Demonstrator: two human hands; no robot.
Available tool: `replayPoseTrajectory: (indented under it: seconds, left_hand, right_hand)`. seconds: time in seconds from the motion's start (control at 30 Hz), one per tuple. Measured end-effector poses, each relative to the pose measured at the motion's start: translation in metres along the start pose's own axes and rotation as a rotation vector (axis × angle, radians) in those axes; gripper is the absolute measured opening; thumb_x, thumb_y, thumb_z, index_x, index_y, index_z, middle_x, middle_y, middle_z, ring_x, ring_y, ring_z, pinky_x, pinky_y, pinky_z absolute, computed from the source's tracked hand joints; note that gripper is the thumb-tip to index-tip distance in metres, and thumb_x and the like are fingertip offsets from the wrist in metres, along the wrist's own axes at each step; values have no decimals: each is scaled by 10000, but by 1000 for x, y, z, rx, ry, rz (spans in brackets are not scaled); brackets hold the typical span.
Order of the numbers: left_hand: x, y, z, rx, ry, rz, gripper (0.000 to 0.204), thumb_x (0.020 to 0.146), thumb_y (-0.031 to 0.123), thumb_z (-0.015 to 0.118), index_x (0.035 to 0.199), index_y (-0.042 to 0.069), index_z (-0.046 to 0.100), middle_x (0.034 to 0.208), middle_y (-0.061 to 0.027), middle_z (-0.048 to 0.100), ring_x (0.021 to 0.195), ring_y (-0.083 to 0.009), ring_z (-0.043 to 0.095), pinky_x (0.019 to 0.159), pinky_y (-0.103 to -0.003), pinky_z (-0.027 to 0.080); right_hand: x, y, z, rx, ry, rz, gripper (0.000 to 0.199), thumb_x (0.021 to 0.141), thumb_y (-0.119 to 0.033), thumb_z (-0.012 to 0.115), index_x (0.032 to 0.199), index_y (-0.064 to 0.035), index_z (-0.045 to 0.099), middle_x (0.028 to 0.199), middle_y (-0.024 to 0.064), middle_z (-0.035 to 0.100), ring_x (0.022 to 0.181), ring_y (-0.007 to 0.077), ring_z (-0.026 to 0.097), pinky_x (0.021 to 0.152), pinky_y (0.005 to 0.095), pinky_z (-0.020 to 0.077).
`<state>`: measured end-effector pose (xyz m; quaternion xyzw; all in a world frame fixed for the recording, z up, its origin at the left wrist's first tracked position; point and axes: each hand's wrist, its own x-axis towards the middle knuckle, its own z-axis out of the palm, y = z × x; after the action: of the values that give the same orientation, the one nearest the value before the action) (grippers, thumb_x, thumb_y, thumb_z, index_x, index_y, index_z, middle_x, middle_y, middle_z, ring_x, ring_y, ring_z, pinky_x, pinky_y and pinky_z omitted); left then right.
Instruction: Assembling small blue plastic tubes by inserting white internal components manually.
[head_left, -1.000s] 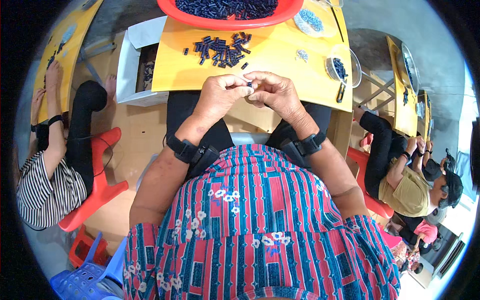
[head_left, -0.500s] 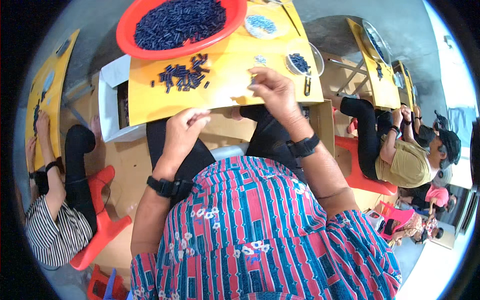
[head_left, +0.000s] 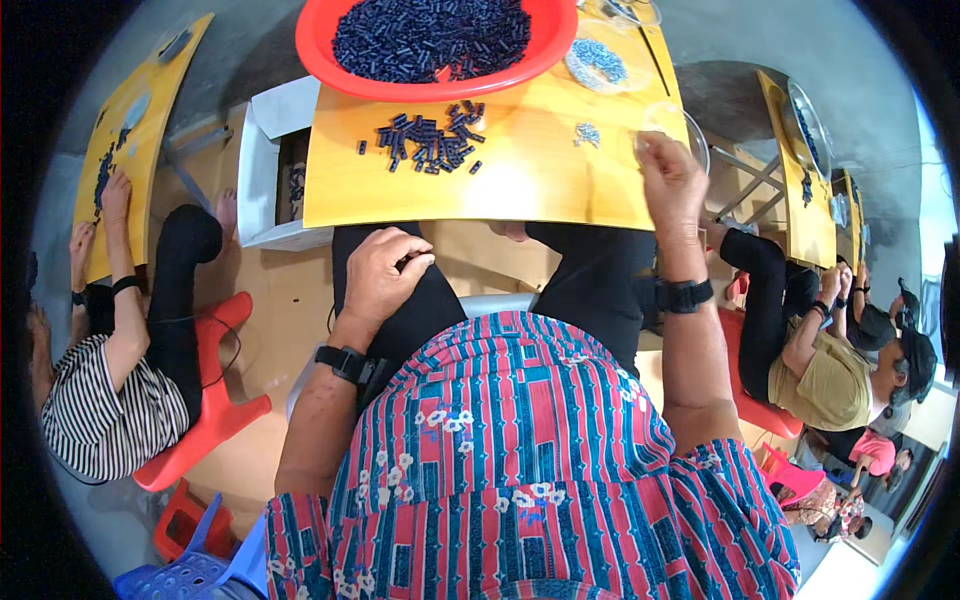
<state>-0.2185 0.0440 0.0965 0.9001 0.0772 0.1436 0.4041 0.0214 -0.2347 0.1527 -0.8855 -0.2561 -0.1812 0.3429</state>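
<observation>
I sit at a yellow table. My left hand rests on my left thigh below the table edge, fingers curled in; whether it holds anything is hidden. My right hand is raised over the table's right edge, fingertips at a clear bowl. A loose pile of small dark blue pieces lies on the table, in front of a red basin heaped with the same pieces. A few small grey pieces lie left of my right hand.
A clear dish of grey bits stands at the back. A white box sits left of the table. A person in a striped top on a red stool works at the left; other people sit at tables on the right.
My hands, joined in front of me a second ago, have parted. The left dropped to my thigh. The right reached out to the clear bowl at the table's right edge.
</observation>
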Motion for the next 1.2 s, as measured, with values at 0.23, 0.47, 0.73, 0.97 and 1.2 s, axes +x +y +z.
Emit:
replayPoseTrajectory:
  seconds: [0.23, 0.47, 0.73, 0.97, 1.2]
  left_hand:
    - [2, 6, -4, 0, -5, 5, 86, 708, 133, 714, 764, 79, 680, 764, -72, 654, 739, -255, 624, 662, -337, 498]
    - [0, 9, -5, 22, 7, 58, 93, 697, 94, 734, 762, 64, 674, 777, -77, 666, 730, -239, 635, 653, -320, 500]
    - [0, 13, -6, 23, -27, 28, 82, 704, 88, 729, 763, 66, 677, 774, -77, 667, 741, -240, 636, 664, -319, 499]
    - [0, 14, -5, -5, -26, 42, 73, 717, 94, 717, 766, 61, 673, 769, -80, 656, 731, -244, 627, 653, -323, 493]
    - [5, 11, 1, -36, -58, 51, 87, 723, 101, 711, 786, 51, 680, 739, -83, 634, 682, -231, 606, 617, -315, 479]
  right_hand:
    - [-18, -63, 71, 206, -329, 11, 176, 725, -63, 663, 898, -71, 695, 802, 126, 640, 726, 287, 627, 673, 344, 512]
    - [0, -80, 109, 355, -407, 12, 199, 741, -86, 721, 934, -45, 691, 829, 78, 646, 701, 161, 636, 630, 284, 501]
    - [0, -87, 106, 91, -431, -78, 147, 755, -131, 686, 891, -76, 678, 799, 99, 615, 708, 283, 620, 665, 361, 503]
    - [-14, -81, 98, 82, -422, -164, 76, 803, -140, 624, 828, -75, 592, 844, 117, 584, 746, 318, 606, 681, 420, 495]
    - [-23, -67, 100, 30, -418, -330, 63, 816, -86, 591, 870, -73, 562, 861, 139, 565, 798, 332, 594, 687, 401, 492]
